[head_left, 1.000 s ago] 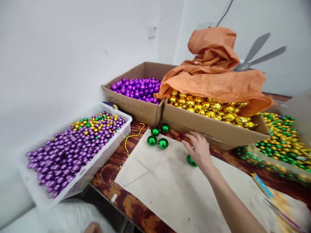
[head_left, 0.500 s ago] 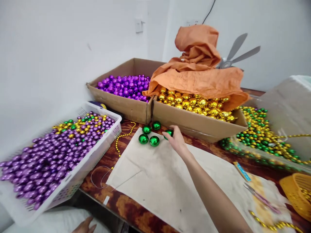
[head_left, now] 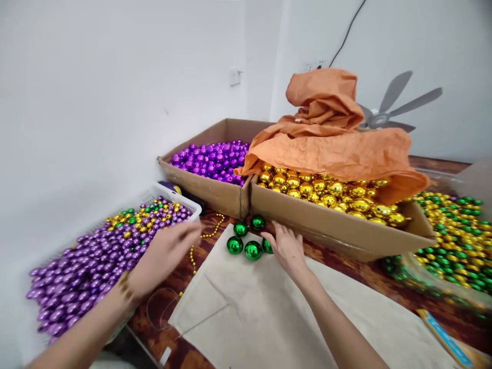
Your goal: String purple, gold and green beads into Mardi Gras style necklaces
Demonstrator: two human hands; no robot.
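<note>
My right hand point(head_left: 287, 250) rests at the far edge of the pale cloth point(head_left: 261, 312), fingers spread, with its thumb against a shiny green ball point(head_left: 266, 246) that it partly hides. Beside that ball sit several more green balls point(head_left: 253, 250) in a loose cluster. My left hand point(head_left: 167, 256), a gold-coloured bracelet at its wrist, hovers by the right rim of the white basket point(head_left: 197, 209). Motion smears its fingers, so I cannot see whether they hold anything. Below it, a string of gold beads point(head_left: 192, 259) lies on the table, with a thin line trailing onto the cloth.
Purple balls point(head_left: 211, 160) fill one cardboard box; gold balls point(head_left: 319, 187) fill another, partly under an orange cloth point(head_left: 338, 146). Small purple beads point(head_left: 92, 266) heap in the basket. Green and gold beads point(head_left: 457, 236) lie at right, near a blue-and-yellow box cutter point(head_left: 446, 338).
My left hand has risen from the lower edge up over the white basket. My right hand stays by the same green ball, its fingers now more spread. The camera view has shifted.
</note>
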